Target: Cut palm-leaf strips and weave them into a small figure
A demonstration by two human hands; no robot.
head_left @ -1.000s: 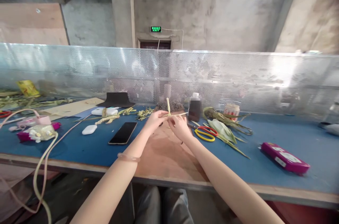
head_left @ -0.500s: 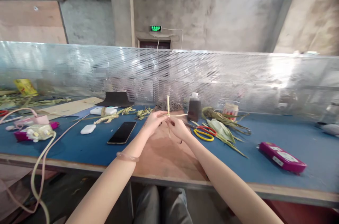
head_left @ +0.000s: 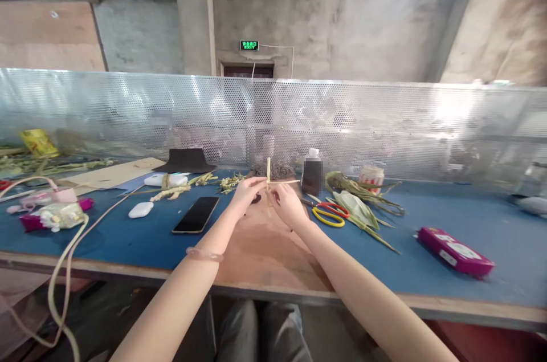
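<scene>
Both my hands meet above a brown board [head_left: 265, 248] on the blue table [head_left: 128, 242]. My left hand [head_left: 244, 193] and my right hand [head_left: 287, 204] pinch crossed pale leaf strips [head_left: 269, 175]; one strip stands up, another points right. A clear bangle [head_left: 204, 255] sits on my left wrist. A black phone [head_left: 196, 214] lies left of my hands. Scissors with yellow and red handles [head_left: 330, 215] lie to the right.
A dark bottle [head_left: 312, 175], green leaves [head_left: 359, 202] and a jar [head_left: 371, 178] stand behind the scissors. A magenta box [head_left: 455, 251] lies at right. White cases [head_left: 141, 210], cables [head_left: 64, 259] and more leaf strips [head_left: 183, 186] sit left. A perforated metal screen [head_left: 384, 122] backs the table.
My hands have shifted slightly while working the strips; the upright strip now stands a little lower and the knot sits closer to my left fingers.
</scene>
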